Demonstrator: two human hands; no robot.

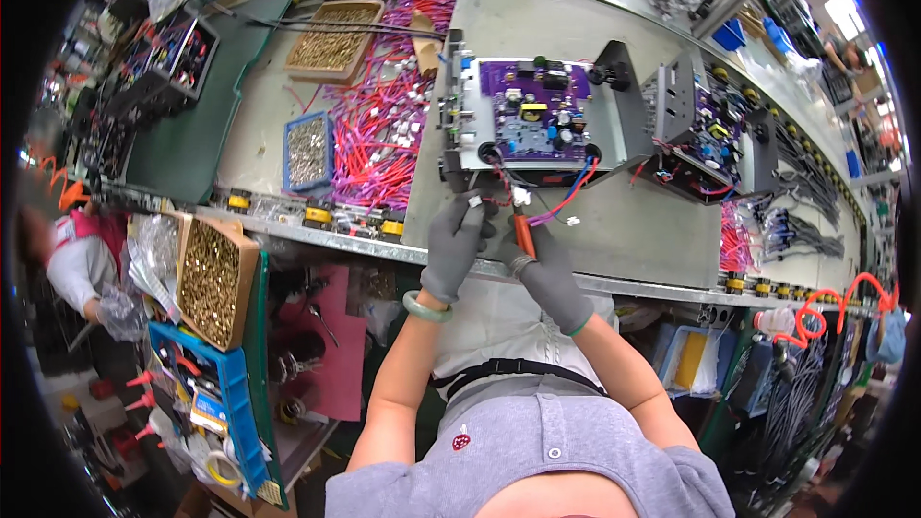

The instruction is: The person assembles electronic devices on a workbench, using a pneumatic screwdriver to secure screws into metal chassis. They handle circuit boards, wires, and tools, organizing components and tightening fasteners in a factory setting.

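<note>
My left hand (455,247), in a grey glove, is closed at the near edge of an open metal chassis. Its fingers pinch a small white wire connector (475,201), beside thin red and black wires (501,194). My right hand (552,273), also gloved, wraps round an orange-handled tool (524,234); its tip is hidden near a white plug (521,197). Inside the chassis (619,125) lies a purple circuit board (537,110) with a yellow transformer and several capacitors. Red, blue and purple leads (574,194) hang over its near side.
A second chassis (705,129) stands to the right. Left of the mat (614,245) lie a pile of pink and red wires (379,134), a blue tray of small metal parts (308,152) and a brown box of brass pieces (334,41). Another person (82,264) is at far left.
</note>
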